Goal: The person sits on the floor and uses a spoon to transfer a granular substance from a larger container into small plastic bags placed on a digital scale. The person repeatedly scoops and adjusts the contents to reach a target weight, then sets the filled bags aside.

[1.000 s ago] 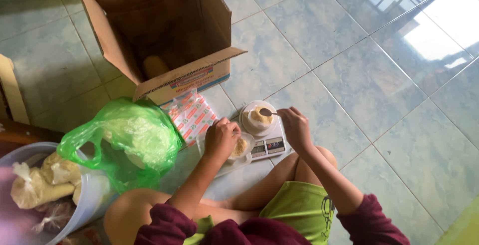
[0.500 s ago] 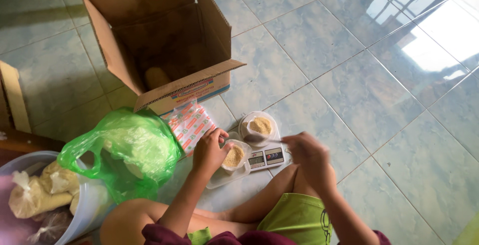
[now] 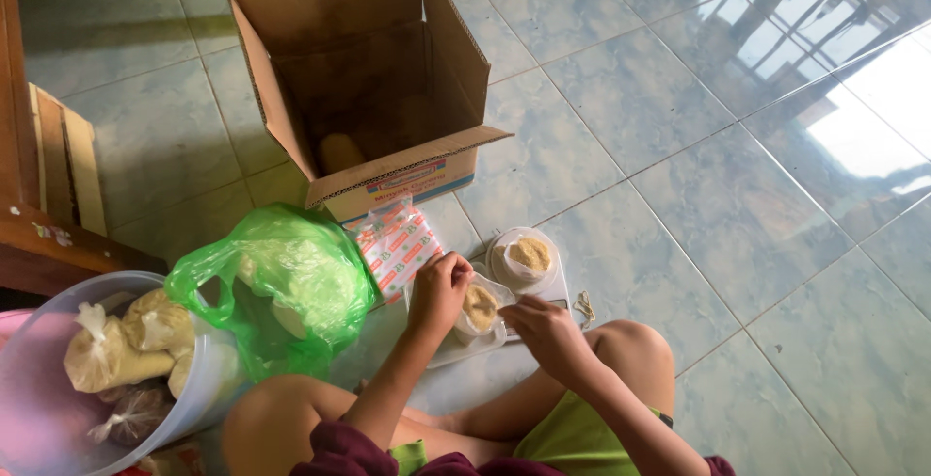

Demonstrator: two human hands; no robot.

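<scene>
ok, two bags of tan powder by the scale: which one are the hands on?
The nearer bag, between the left hand and right hand. The other bag sits farther away on the scale, untouched.

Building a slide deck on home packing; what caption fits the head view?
Seated on floor tiles, left hand and right hand hold small clear bag beside green bag.

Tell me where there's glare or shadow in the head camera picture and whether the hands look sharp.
Head view: window glare washes out the glossy floor tiles at upper right; the cardboard box is dark inside; left hand and right hand look reasonably sharp.
</scene>
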